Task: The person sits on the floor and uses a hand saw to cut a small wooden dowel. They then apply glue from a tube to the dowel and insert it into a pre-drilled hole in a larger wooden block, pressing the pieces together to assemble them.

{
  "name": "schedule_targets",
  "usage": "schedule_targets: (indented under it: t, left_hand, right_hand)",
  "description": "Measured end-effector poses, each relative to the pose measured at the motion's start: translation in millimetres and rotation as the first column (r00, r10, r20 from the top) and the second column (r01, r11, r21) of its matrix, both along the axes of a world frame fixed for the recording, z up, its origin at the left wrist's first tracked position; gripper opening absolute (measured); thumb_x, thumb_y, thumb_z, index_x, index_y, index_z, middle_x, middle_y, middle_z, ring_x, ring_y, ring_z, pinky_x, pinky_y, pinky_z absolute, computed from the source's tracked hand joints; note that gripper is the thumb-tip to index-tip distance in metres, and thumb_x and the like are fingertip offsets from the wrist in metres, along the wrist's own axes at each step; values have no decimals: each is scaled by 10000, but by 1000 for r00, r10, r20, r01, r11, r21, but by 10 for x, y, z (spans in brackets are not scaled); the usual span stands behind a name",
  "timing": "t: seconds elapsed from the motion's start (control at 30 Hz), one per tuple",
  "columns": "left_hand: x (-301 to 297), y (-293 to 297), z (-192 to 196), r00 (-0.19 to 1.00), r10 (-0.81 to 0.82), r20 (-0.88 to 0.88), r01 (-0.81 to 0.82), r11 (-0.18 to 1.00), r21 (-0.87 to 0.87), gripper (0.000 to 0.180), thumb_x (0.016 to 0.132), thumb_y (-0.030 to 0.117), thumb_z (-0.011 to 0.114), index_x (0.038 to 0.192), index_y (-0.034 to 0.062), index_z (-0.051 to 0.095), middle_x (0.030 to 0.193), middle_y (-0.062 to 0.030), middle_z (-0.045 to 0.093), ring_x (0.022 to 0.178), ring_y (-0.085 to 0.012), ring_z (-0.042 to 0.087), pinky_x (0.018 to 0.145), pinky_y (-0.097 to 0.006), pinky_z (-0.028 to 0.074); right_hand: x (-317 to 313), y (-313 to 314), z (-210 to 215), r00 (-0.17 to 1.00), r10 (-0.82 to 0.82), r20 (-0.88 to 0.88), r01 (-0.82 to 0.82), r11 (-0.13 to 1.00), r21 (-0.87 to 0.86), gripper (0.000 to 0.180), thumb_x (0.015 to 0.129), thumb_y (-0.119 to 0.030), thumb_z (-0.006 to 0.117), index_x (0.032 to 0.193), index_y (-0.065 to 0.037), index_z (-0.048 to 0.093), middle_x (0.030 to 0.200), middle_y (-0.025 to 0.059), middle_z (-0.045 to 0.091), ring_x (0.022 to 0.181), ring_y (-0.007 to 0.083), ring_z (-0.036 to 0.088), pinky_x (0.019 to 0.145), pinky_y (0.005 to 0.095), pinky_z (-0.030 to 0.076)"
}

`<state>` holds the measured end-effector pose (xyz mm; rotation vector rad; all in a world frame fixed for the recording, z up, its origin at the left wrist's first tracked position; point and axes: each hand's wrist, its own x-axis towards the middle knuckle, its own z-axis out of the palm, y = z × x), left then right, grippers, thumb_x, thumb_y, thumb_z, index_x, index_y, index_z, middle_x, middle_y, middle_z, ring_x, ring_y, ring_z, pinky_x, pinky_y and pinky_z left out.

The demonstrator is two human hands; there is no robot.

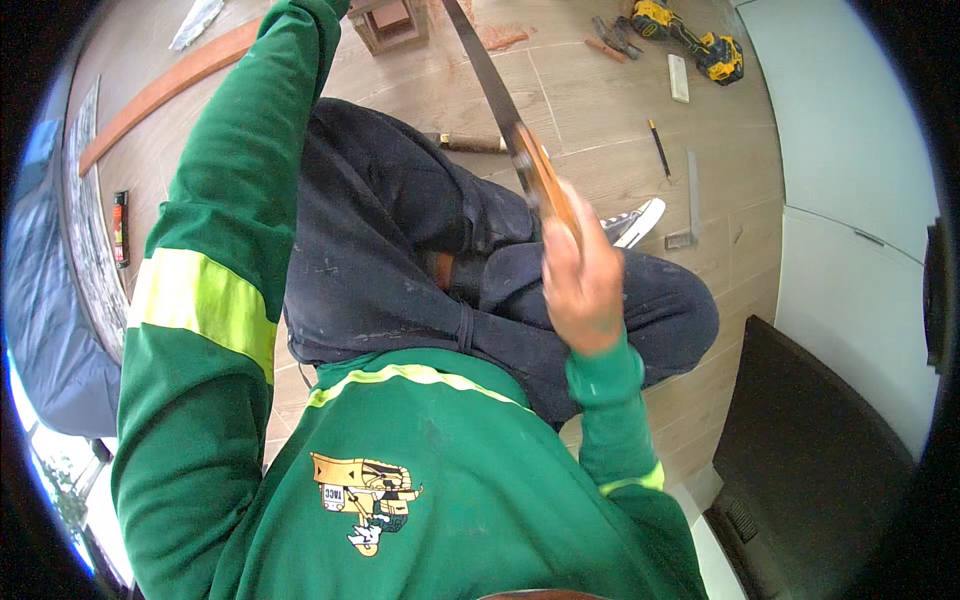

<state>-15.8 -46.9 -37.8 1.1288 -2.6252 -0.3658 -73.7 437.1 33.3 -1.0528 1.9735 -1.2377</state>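
Observation:
My right hand (583,280) is closed round the wooden handle of a handsaw (492,88), in front of my crossed legs. Its long dark blade slants up and to the left, out of the top edge of the picture. My left arm, in a green sleeve (240,180), stretches up along the left side; the hand itself lies beyond the top edge. A reddish-brown wooden piece with a square opening (390,25) stands on the floor between the left sleeve and the blade. Reddish sawdust (500,38) is scattered beside the blade.
A yellow-and-black power drill (690,40), pliers (617,38), a white block (679,78), a pencil (660,148) and a try square (694,200) lie to the right. A long reddish board (165,90) and a black-and-red tube (121,228) lie left. White cabinets (850,150) border the right side.

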Motion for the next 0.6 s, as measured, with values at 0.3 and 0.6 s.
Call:
schedule_targets:
  t: [0.3, 0.6]
  left_hand:
    - [-30, -74, 30, 998, -20, 66, 18, 999, 29, 430, 1065, 470, 616, 1160, 63, 719, 1203, -222, 743, 1176, -440, 672, 989, -553, 523]
    - [33, 112, 91, 994, 74, 78, -69, 996, -63, 442, 1065, 489, 603, 1180, 82, 732, 1230, -204, 752, 1186, -434, 677, 1002, -574, 523]
  right_hand:
    - [-329, -1652, -555, 979, -4, -202, -46, 969, -243, 386, 1126, -335, 582, 1341, -24, 661, 980, 312, 742, 991, 531, 725, 794, 548, 584]
    - [-45, -69, -61, 999, 28, 15, -28, 999, -18, 439, 1118, -177, 618, 1492, 51, 580, 1211, 304, 755, 1099, 389, 794, 910, 421, 604]
